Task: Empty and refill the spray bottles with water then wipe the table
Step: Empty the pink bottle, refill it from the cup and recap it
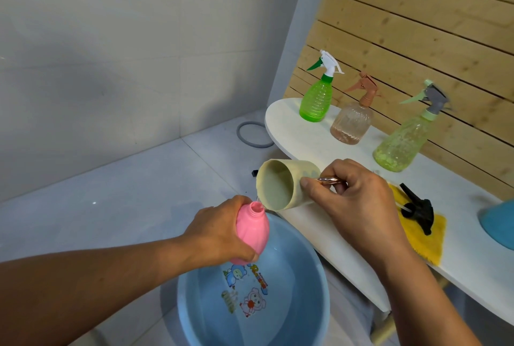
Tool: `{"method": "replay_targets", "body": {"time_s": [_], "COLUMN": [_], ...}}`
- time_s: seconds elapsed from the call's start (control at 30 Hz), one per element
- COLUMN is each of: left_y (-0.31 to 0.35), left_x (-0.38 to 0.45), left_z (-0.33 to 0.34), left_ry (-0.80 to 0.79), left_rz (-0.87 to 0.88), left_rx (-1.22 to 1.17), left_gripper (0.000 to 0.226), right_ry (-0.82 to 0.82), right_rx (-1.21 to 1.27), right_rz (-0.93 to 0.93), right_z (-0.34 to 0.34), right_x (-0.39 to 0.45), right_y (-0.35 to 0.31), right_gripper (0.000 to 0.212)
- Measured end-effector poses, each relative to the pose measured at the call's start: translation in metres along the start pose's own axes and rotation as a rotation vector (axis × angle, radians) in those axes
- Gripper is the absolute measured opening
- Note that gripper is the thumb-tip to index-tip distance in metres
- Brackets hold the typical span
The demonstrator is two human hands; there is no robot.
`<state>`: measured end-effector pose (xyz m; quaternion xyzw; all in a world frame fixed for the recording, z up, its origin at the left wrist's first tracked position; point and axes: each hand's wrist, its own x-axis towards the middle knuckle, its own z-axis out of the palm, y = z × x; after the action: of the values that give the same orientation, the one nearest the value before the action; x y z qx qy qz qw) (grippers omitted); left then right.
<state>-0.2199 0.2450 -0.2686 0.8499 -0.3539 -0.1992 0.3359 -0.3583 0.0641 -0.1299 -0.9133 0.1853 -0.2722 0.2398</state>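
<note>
left hand [222, 230] grips the pink bottle [251, 234] over the blue basin [311, 256], neck tilted up-right. right hand [358, 201] grips the cup [281, 184] lying sideways, lip just above the open mouth.

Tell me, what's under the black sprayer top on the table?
The black sprayer top lies on a yellow cloth, which is spread on the white table. The cloth hides the bit of table beneath it, so anything under there can't be seen.
</note>
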Motion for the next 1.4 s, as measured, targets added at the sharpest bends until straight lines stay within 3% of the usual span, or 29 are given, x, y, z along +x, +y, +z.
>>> {"method": "replay_targets", "body": {"time_s": [1.4], "left_y": [-0.001], "left_x": [0.001], "left_z": [0.001], "left_ry": [0.009], "left_rz": [0.03], "left_rx": [-0.023], "left_gripper": [0.102], "right_ry": [0.087], "right_rx": [-0.266], "right_rz": [-0.276], "right_z": [-0.004], "right_x": [-0.004], "right_y": [-0.012], "right_gripper": [0.025]}}
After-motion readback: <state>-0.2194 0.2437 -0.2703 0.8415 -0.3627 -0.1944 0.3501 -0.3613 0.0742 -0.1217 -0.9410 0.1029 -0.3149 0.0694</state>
